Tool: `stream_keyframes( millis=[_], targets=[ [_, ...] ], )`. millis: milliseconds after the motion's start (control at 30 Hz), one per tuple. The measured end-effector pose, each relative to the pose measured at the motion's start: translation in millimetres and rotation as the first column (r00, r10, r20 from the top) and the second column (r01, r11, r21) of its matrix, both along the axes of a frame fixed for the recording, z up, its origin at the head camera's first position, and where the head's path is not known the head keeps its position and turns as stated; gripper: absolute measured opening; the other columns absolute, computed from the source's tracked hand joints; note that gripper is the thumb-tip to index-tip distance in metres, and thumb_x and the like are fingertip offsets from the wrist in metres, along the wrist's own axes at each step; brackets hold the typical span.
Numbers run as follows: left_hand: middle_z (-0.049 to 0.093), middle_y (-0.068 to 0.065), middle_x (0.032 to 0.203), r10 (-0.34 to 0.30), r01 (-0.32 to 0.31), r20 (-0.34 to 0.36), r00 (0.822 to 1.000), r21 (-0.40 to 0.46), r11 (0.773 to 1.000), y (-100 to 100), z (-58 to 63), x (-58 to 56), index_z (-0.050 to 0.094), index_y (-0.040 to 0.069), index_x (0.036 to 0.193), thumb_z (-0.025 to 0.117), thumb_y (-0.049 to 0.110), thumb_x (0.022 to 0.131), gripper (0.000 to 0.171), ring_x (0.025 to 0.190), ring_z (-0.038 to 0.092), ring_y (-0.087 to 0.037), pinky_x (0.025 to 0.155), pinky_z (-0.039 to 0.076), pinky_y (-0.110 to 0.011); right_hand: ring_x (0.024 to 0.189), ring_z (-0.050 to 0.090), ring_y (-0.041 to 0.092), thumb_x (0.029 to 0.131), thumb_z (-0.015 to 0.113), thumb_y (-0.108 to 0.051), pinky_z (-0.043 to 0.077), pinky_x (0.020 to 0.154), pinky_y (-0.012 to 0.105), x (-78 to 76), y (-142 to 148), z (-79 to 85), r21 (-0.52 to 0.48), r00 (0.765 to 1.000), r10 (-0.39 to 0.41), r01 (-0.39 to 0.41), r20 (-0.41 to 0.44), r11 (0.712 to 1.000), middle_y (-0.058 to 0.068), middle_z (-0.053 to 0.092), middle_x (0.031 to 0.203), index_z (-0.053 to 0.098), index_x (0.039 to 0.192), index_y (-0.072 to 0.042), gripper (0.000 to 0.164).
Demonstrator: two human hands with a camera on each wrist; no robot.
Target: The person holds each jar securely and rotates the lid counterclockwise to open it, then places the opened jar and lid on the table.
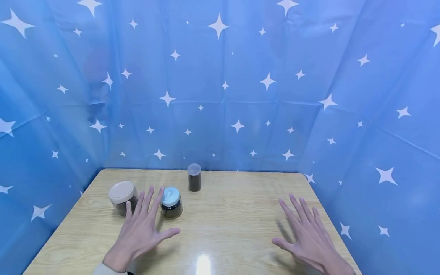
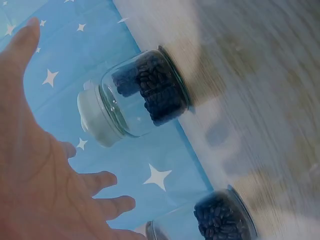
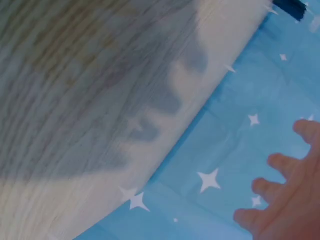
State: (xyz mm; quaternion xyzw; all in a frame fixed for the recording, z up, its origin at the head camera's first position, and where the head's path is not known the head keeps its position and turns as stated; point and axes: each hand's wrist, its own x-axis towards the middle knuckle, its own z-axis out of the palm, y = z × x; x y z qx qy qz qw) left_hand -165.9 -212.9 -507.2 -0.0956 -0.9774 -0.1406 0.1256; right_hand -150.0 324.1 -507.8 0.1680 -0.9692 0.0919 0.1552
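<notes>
Three containers stood upright on the left half of your table (image 1: 233, 217), each with its top in place. The first, a blue-lidded jar (image 1: 172, 204), stood just beyond your left fingertips; it was clear glass, part-filled with dark, bean-like pieces, with a shape on its lid. The second, a cream-lidded jar (image 1: 122, 198), stood to its left, wider across the top and also dark inside. The third, a slim dark container (image 1: 194, 179) with a translucent top, stood farther back and to the right, near the far edge.

You showed two hands, both gripping nothing. Your left hand (image 1: 140, 230) was spread, fingers straight and thumb out to the side, in front of the two jars; the left wrist view showed a gap between it and the blue-lidded jar. In that view a dark patch behind the glass was probably the third container, though the overlap made this hard to confirm. Your right hand (image 1: 307, 237) was likewise spread, over the table's right side, well apart from all three containers. Shadows of both hands fell on the wood.

One pale sleeve (image 1: 105, 270) showed at your left wrist. Blue curtains (image 1: 220, 65) with white four-pointed stars surrounded the table's far edge and both sides.
</notes>
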Motion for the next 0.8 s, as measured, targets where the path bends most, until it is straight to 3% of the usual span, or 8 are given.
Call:
stream_keyframes(
  millis=[200, 467, 667, 800],
  targets=[
    [0.022, -0.021, 0.195, -0.004, 0.003, 0.021, 1.0, 0.057, 0.998, 0.4, 0.7, -8.5, 0.001, 0.033, 0.189, 0.08, 0.091, 0.088, 0.141, 0.175, 0.031, -0.056, 0.129, 0.024, -0.093, 0.176, 0.029, 0.056, 0.091, 0.088, -0.072, 0.024, 0.136, 0.086, -3.9, -5.7, 3.6, -0.02, 1.0, 0.023, -0.023, 0.0, 1.0, 0.012, 0.022, 0.196, 0.025, 0.187, -0.035, 0.12],
    [0.026, -0.025, 0.193, -0.051, 0.047, 0.022, 0.998, 0.122, 0.991, -1.4, -4.1, -22.8, 0.002, 0.025, 0.19, 0.091, 0.082, 0.084, 0.149, 0.172, 0.039, -0.055, 0.129, 0.034, -0.088, 0.17, 0.039, 0.058, 0.09, 0.089, -0.074, 0.037, 0.126, 0.086, -10.1, -14.8, 8.8, -0.004, 0.997, 0.072, -0.072, -0.036, 0.997, 0.015, 0.033, 0.192, 0.028, 0.186, -0.033, 0.121],
    [0.03, -0.03, 0.189, -0.092, 0.082, 0.027, 0.995, 0.25, 0.965, -4.0, -10.0, -32.2, 0.004, 0.017, 0.189, 0.102, 0.065, 0.084, 0.152, 0.168, 0.043, -0.059, 0.127, 0.045, -0.079, 0.17, 0.041, 0.055, 0.09, 0.09, -0.071, 0.033, 0.132, 0.083, -13.3, -24.3, 7.3, -0.014, 0.995, 0.091, -0.092, -0.041, 0.996, 0.014, 0.035, 0.191, 0.034, 0.185, -0.03, 0.118],
    [0.027, -0.035, 0.188, -0.1, 0.067, 0.083, 0.992, 0.327, 0.943, -6.6, -10.3, -39.5, -0.001, 0.01, 0.188, 0.103, 0.058, 0.086, 0.153, 0.167, 0.04, -0.062, 0.129, 0.043, -0.079, 0.168, 0.044, 0.055, 0.09, 0.089, -0.073, 0.038, 0.129, 0.083, -16.7, -29.0, 8.5, -0.006, 0.993, 0.1, -0.1, -0.058, 0.995, 0.015, 0.038, 0.19, 0.035, 0.184, -0.03, 0.117]
  ],
)
